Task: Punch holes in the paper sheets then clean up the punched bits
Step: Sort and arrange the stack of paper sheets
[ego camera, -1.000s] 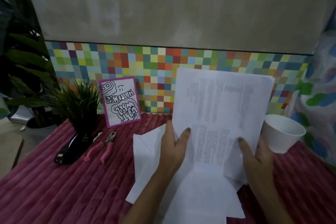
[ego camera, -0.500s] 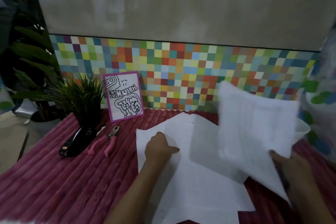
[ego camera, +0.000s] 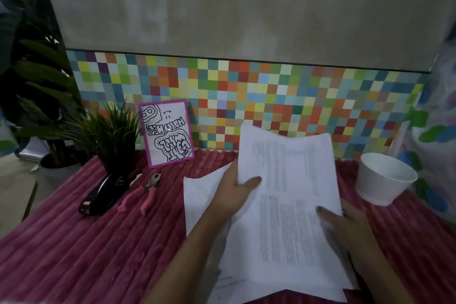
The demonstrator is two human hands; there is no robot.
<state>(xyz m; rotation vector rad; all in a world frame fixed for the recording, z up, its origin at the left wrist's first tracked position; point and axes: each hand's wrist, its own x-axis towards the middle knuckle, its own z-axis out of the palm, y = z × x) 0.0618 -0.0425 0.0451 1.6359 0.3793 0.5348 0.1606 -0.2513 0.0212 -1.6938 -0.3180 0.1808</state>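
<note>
A printed paper sheet [ego camera: 288, 195] is raised over the pink ribbed cloth [ego camera: 86, 249], its far edge curling up. My left hand [ego camera: 234, 192] grips its left edge, thumb on top. My right hand [ego camera: 345, 224] grips its right edge, thumb on the print. More white sheets [ego camera: 202, 195] lie flat underneath, partly hidden by it. Pink-handled hole-punch pliers [ego camera: 145, 192] lie left of the sheets, untouched.
A black stapler [ego camera: 101, 195] lies beside the pliers under a small potted plant [ego camera: 111, 136]. A pink-framed drawing [ego camera: 166, 133] leans on the coloured tile wall. A white paper cup [ego camera: 382, 177] stands at the right. A large leafy plant fills the left edge.
The printed sheet, swung out to the right in my right hand alone, is back over the pile. My left hand left the flat sheets and took its left edge.
</note>
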